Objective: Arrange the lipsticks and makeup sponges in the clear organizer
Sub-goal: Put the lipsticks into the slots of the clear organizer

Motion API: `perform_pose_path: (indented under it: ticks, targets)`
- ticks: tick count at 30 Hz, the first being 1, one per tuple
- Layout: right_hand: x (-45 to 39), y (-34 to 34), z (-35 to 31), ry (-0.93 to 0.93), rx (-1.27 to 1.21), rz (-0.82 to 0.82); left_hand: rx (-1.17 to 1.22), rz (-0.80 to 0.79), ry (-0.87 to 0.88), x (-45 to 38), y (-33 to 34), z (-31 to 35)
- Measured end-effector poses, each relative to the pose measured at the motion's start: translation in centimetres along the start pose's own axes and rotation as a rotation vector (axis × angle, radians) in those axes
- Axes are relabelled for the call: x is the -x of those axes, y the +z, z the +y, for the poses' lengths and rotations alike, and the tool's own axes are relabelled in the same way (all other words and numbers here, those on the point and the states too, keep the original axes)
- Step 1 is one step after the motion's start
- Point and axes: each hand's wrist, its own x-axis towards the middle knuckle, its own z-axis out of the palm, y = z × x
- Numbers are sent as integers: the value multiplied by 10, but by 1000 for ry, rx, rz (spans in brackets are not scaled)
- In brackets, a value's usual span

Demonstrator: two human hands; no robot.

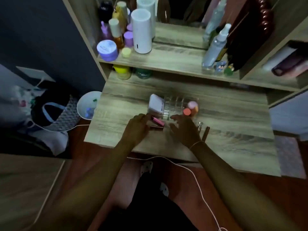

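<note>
The clear organizer (176,106) stands in the middle of the wooden desk (225,124). Pink and orange makeup sponges (191,108) sit at its right end. A white box (156,104) leans against its left side. In front of it lie a pink lipstick (158,121) and a dark red lipstick (156,127). My left hand (136,129) rests beside these two, fingertips touching or nearly touching them. My right hand (184,129) hovers with fingers spread just in front of the organizer, holding nothing. A small clear tube (200,126) and a dark lipstick (206,133) lie to its right.
A shelf above the desk holds a white cylinder (142,30), a purple jar (107,50), bottles and a spray bottle (215,47). A white bin (87,105) and a bag (55,112) stand left of the desk. A white cable (196,179) hangs below the desk's front edge.
</note>
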Motion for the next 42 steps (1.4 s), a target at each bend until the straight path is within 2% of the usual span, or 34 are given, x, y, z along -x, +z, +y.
perform_pose_path:
  ticks: [3, 9, 16, 25, 30, 33, 37, 42]
  targets:
    - [-15, 20, -8, -26, 15, -49, -27, -26, 35, -2, 5, -12]
    - [-44, 48, -28, 64, 134, -79, -95, -79, 91, -16, 8, -27]
    - [-58, 60, -33, 84, 269, -167, -95, -83, 140, -21, 4, -50]
    - [-38, 47, -24, 109, 68, 10, 171, -88, -21, -13, -20, -93]
    - [-35, 21, -20, 269, -133, 192, 326, 5, -11, -34, -24, -60]
    - [-39, 8, -14, 292, -158, 269, 395, 65, 44, -51, -25, -33]
    - [-48, -3, -9, 304, -185, 298, 445, 77, 95, -82, -23, 1]
    - [-63, -11, -5, 342, -224, 279, 532, 42, 25, -111, -18, 24]
